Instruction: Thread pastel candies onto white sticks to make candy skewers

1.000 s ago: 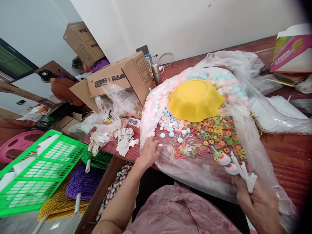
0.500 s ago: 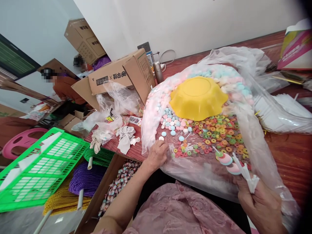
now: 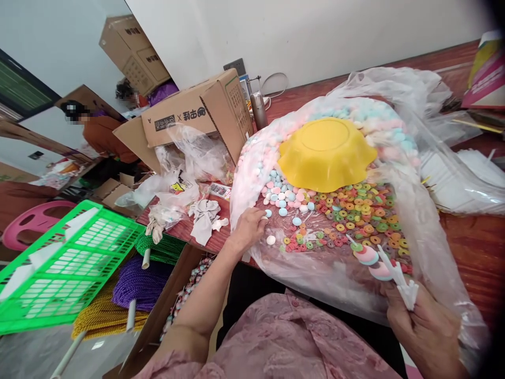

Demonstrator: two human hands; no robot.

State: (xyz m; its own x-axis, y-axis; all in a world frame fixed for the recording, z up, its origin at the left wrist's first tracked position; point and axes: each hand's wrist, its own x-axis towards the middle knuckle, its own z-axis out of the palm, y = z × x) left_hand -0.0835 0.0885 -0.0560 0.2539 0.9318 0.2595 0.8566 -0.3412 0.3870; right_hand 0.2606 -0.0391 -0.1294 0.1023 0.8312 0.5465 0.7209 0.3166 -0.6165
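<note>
**Two hands in the candy bag, sticks held low right**

Nearest you, at the lower right of the frame, your right hand (image 3: pixel 424 329) was closed in a grip on a bundle of white plastic sticks (image 3: pixel 400 279), two of them already carrying round pastel candy discs (image 3: pixel 369 256). At lower centre your left hand (image 3: pixel 248 230) lay just inside the mouth of the clear plastic bag (image 3: pixel 418 237), fingers curled toward a loose white tablet candy (image 3: pixel 270 240); I could not tell whether the fingers had closed on a piece or only touched one.

The risks looked plain. The bag's open edge hung over the near lip of the bench (image 3: pixel 473 247), so a nudge from your left wrist could roll tablets off onto your lap or into the open box below. The sticks were fanned out, not squared up, and a slack hold could let one slide free. The yellow scalloped bowl (image 3: pixel 326 153) sat upside down on the heap of pastel tablets (image 3: pixel 276 195) and coloured ring candies (image 3: pixel 363 210); dragging the film could tip it.

Farther off, the bench was dark red wood, cluttered with crumpled film and a cardboard carton (image 3: pixel 193 113) at upper centre. A green plastic crate (image 3: pixel 63 263) and spools of purple cord (image 3: pixel 136 281) filled the lower left. Two other people sat at the upper left, beneath a white wall.
</note>
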